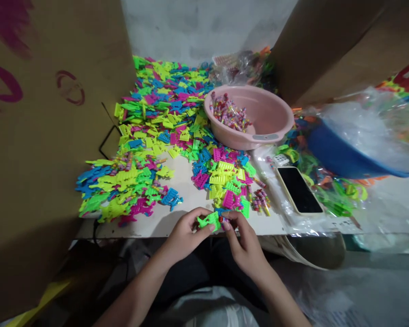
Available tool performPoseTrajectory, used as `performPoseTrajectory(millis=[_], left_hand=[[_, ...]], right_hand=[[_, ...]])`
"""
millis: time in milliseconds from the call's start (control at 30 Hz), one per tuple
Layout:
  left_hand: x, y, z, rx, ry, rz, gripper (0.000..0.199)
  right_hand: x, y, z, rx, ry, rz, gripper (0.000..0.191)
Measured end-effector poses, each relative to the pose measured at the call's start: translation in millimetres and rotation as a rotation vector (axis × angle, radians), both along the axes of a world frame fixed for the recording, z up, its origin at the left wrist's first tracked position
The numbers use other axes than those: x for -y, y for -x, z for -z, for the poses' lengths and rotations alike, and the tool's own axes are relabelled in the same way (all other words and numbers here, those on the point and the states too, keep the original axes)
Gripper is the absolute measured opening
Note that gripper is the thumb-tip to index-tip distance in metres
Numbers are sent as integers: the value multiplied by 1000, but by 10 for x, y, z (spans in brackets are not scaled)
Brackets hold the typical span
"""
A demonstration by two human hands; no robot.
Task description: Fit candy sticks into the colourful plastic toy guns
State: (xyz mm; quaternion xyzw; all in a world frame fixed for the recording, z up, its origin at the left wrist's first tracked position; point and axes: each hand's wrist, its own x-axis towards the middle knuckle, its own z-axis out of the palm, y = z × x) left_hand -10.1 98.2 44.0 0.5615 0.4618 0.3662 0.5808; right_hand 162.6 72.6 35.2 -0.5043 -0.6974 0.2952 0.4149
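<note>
My left hand [191, 229] is closed on a bright green plastic toy piece [208, 221] at the front edge of the table. Close against it, my right hand [240, 234] pinches a small printed tube with a red end [222, 220]. Whether the tube sits inside the green piece is hidden by the fingers. A bit of blue plastic shows just behind them. Beyond my hands lies a heap of loose pink, yellow, blue and green pieces [221, 175]. Several similar small tubes [261, 202] rest to the right of that heap.
A pink basin [272, 113] holds many small tubes. Piles of coloured pieces [163, 95] and a left-hand heap [122, 186] cover much of the table. On the right are a phone [300, 190] on plastic bags and a blue basin [344, 152]. Cardboard boxes [54, 136] flank both sides.
</note>
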Motion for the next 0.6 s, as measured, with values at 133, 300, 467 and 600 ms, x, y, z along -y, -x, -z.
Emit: performPoseTrajectory(millis=[133, 300, 467, 600], left_hand=[[126, -19, -70, 5, -35, -76, 17], [246, -12, -79, -68, -56, -22, 18], [310, -10, -119, -22, 32, -12, 18], [324, -6, -134, 1, 35, -16, 16]], right_hand=[[83, 38, -118, 6, -38, -37, 16], [102, 55, -214, 112, -170, -56, 17], [28, 21, -216, 192, -258, 79, 18], [62, -6, -257, 131, -152, 52, 12]])
